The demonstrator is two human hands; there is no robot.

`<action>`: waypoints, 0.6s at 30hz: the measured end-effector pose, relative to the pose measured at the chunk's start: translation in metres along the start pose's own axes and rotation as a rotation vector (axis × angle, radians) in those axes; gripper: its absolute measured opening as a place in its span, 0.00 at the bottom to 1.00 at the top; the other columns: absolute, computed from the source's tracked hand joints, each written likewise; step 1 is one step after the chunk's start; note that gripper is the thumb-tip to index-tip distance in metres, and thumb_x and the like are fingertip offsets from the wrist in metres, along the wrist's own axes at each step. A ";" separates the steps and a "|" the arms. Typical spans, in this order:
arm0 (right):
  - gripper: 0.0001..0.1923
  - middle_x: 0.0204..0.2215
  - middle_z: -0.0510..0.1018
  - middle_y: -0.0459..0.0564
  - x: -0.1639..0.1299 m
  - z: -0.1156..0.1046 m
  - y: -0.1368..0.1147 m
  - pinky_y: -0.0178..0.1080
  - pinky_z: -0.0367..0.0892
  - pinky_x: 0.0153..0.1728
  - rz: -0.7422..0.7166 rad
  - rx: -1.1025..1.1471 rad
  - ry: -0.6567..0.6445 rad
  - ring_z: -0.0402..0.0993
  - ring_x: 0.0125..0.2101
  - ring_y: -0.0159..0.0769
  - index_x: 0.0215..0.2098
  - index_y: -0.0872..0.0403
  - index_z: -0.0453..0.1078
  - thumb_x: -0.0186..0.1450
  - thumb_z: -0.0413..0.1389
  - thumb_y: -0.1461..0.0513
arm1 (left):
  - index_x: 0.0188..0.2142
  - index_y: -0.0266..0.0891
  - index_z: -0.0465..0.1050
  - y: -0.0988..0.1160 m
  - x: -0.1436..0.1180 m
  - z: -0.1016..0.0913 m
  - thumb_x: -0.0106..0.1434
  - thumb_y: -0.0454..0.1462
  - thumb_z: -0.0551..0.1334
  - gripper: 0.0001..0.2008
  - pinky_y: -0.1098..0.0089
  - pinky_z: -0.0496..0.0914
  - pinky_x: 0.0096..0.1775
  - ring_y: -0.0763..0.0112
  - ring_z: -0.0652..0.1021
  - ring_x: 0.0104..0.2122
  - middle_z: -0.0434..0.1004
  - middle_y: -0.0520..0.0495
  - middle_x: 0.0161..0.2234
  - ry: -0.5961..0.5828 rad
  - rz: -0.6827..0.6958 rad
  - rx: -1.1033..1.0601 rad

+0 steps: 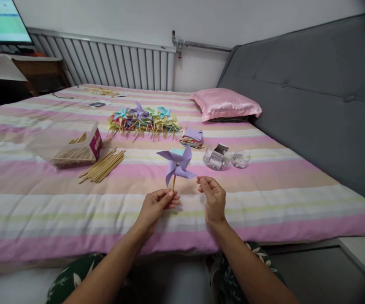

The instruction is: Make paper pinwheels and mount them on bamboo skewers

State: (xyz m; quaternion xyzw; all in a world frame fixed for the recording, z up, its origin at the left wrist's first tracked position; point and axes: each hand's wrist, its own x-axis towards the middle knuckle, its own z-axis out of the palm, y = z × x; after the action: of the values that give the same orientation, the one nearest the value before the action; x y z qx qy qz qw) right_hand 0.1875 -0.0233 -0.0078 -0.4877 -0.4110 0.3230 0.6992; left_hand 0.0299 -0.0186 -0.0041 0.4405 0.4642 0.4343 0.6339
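A purple paper pinwheel (178,164) stands upright on a thin wooden stick, its four-bladed head facing me above the bed. My left hand (160,200) pinches that stick low down between thumb and fingers. Just right of the pinwheel, my right hand (212,195) has its fingers curled together, with the fingertips beside the tip of the right blade. Whether they touch the blade I cannot tell. Behind the head, a light blue paper piece (178,151) lies partly hidden.
Many finished pinwheels (142,120) lie heaped farther back. Left are loose wooden sticks (104,165) and a clear plastic box (71,158) holding more. A stack of coloured paper (192,137), clear containers (215,159) and a pink pillow (226,103) sit to the right.
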 end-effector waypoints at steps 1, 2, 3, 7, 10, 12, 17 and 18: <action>0.13 0.28 0.73 0.48 0.000 0.000 0.000 0.34 0.61 0.29 0.011 0.002 -0.001 0.64 0.26 0.30 0.32 0.56 0.70 0.58 0.55 0.54 | 0.34 0.32 0.75 0.000 0.000 0.000 0.52 0.44 0.65 0.16 0.70 0.71 0.34 0.68 0.78 0.30 0.80 0.41 0.30 -0.006 -0.005 -0.009; 0.13 0.28 0.73 0.48 0.000 0.001 0.000 0.34 0.61 0.29 0.018 0.004 -0.002 0.65 0.26 0.30 0.32 0.57 0.70 0.58 0.55 0.54 | 0.34 0.33 0.75 0.000 0.000 0.000 0.53 0.44 0.65 0.16 0.71 0.71 0.34 0.69 0.78 0.29 0.80 0.42 0.30 -0.013 -0.008 -0.016; 0.13 0.28 0.73 0.48 0.000 0.001 0.000 0.35 0.62 0.29 0.021 0.007 0.000 0.65 0.27 0.31 0.33 0.57 0.70 0.58 0.55 0.54 | 0.34 0.33 0.75 -0.001 0.000 0.001 0.53 0.44 0.65 0.15 0.71 0.70 0.34 0.70 0.78 0.29 0.79 0.43 0.30 -0.020 -0.012 -0.022; 0.15 0.31 0.73 0.49 0.003 -0.001 0.000 0.36 0.62 0.33 0.020 0.024 0.023 0.67 0.31 0.33 0.37 0.56 0.70 0.57 0.56 0.54 | 0.32 0.33 0.75 -0.003 0.000 0.003 0.53 0.42 0.64 0.13 0.73 0.70 0.33 0.72 0.77 0.27 0.79 0.44 0.29 -0.069 -0.026 -0.029; 0.16 0.32 0.73 0.49 0.010 -0.006 0.001 0.37 0.62 0.36 0.056 0.049 0.078 0.67 0.33 0.33 0.38 0.57 0.70 0.56 0.56 0.54 | 0.32 0.33 0.75 -0.004 -0.001 0.004 0.53 0.42 0.64 0.13 0.73 0.70 0.32 0.73 0.76 0.26 0.79 0.44 0.28 -0.126 -0.044 -0.016; 0.16 0.31 0.72 0.47 0.016 -0.010 0.003 0.36 0.61 0.36 0.068 0.084 0.197 0.66 0.31 0.31 0.36 0.56 0.70 0.55 0.58 0.54 | 0.32 0.32 0.75 -0.005 -0.001 0.004 0.53 0.43 0.64 0.13 0.73 0.69 0.31 0.73 0.76 0.25 0.78 0.44 0.27 -0.149 -0.053 -0.007; 0.14 0.25 0.68 0.42 0.030 -0.024 0.003 0.33 0.59 0.31 0.083 0.140 0.355 0.62 0.26 0.27 0.32 0.55 0.69 0.53 0.60 0.55 | 0.31 0.33 0.75 -0.007 -0.001 0.004 0.53 0.43 0.64 0.14 0.73 0.68 0.30 0.72 0.77 0.26 0.78 0.44 0.27 -0.170 -0.058 0.026; 0.14 0.26 0.69 0.43 0.032 -0.025 0.002 0.33 0.59 0.30 0.103 0.148 0.314 0.62 0.25 0.27 0.33 0.55 0.70 0.53 0.59 0.55 | 0.31 0.33 0.75 -0.007 -0.001 0.004 0.53 0.43 0.64 0.14 0.73 0.68 0.30 0.72 0.77 0.26 0.78 0.44 0.27 -0.173 -0.060 0.037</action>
State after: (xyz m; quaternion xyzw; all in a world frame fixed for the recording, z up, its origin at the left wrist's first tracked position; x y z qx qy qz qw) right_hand 0.2241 -0.0061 -0.0060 -0.4998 -0.2466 0.3077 0.7712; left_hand 0.0350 -0.0215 -0.0103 0.4739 0.4285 0.3669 0.6762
